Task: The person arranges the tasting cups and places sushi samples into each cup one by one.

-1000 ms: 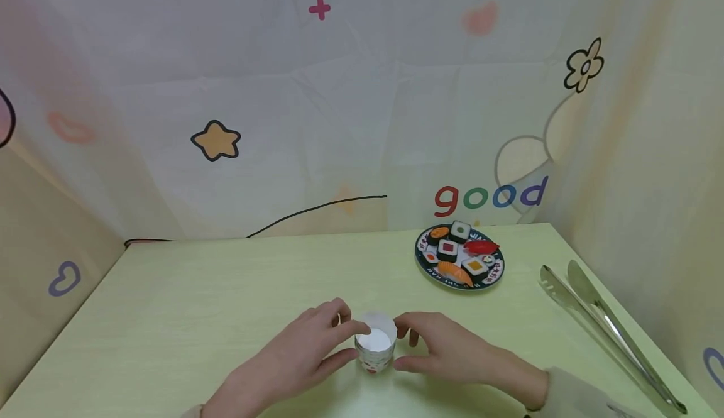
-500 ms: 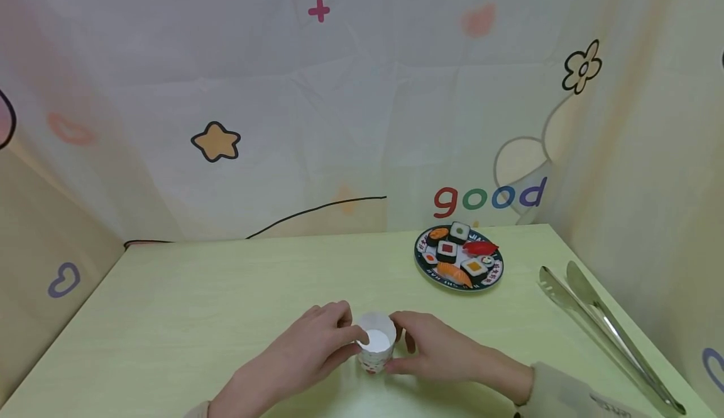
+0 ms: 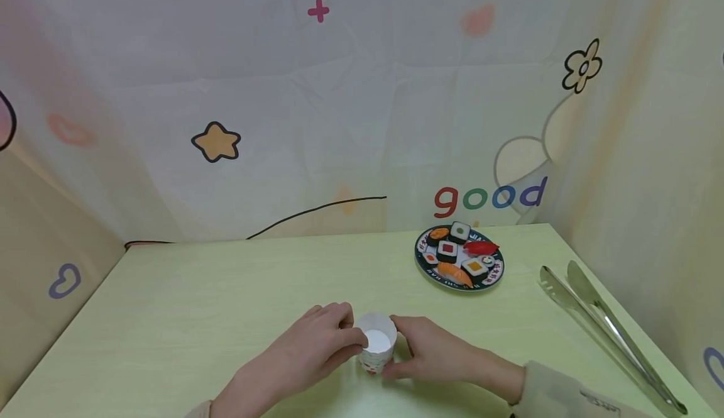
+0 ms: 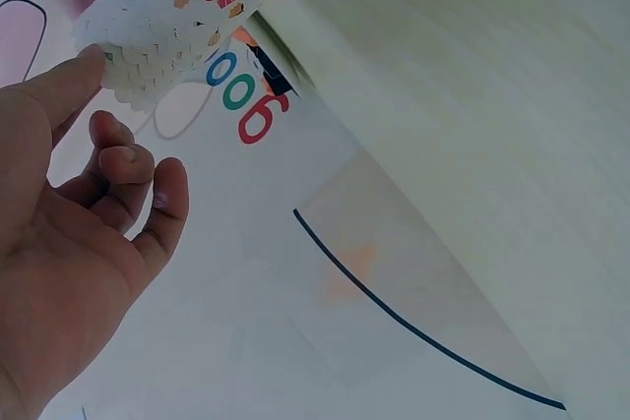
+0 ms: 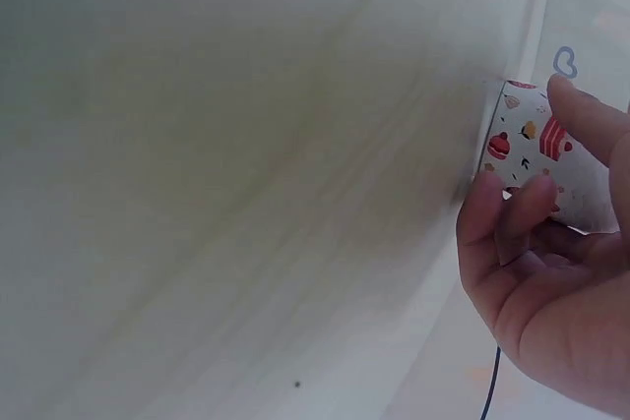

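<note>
While the right hand [image 3: 435, 352] grips the upright paper-cup stack [image 3: 372, 361] on the near worktop [image 3: 226, 292], the left hand [image 3: 313, 346] pinches its left edge; separating cups seems underway, calling for a gentle pull.

A pale fabric backdrop [image 3: 339, 110] is seen across the upper frame, printed with an orange star [image 3: 216, 141] left of centre and coloured "good" lettering [image 3: 475, 198] right of centre, while the lower frame is filled by a pale-green tabletop [image 3: 170, 305].
</note>
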### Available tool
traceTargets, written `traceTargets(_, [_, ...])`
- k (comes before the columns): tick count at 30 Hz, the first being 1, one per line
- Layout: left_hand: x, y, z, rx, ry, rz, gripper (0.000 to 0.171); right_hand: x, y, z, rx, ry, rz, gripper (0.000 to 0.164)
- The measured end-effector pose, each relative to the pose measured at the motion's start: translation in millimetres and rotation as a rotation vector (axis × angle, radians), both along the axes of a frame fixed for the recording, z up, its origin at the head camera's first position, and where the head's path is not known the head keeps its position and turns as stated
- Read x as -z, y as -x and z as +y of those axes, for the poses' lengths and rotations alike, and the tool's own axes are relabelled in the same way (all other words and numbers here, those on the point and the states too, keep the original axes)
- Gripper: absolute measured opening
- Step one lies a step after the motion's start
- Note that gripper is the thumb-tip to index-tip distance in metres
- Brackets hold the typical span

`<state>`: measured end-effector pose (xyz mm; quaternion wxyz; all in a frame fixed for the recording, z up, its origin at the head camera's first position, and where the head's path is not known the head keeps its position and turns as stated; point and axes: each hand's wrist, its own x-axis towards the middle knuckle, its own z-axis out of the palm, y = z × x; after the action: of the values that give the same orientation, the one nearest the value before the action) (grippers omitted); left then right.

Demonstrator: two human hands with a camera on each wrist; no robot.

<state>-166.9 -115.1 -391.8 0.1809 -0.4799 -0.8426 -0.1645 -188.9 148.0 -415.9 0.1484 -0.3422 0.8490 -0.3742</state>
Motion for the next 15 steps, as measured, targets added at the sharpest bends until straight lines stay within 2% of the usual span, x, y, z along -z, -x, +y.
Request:
traceTargets(4, [0.3,0.5,0.2,0.003,0.003,0.009,0.007,1.0,0.4,-1.6,0.02,-0.008,-0.02,0.05])
traceTargets(9, [0.0,0.6,1.4,-0.002,0.007,0.008,0.013,2.1,2.9,-3.1,0.018,-0.026,-0.004,0.052])
traceTargets(15, [-0.4,0.9,2.7,-0.009,0.026,-0.001,0.012,18.5,13.8,1.3,-0.028,-0.03,0.038,0.059])
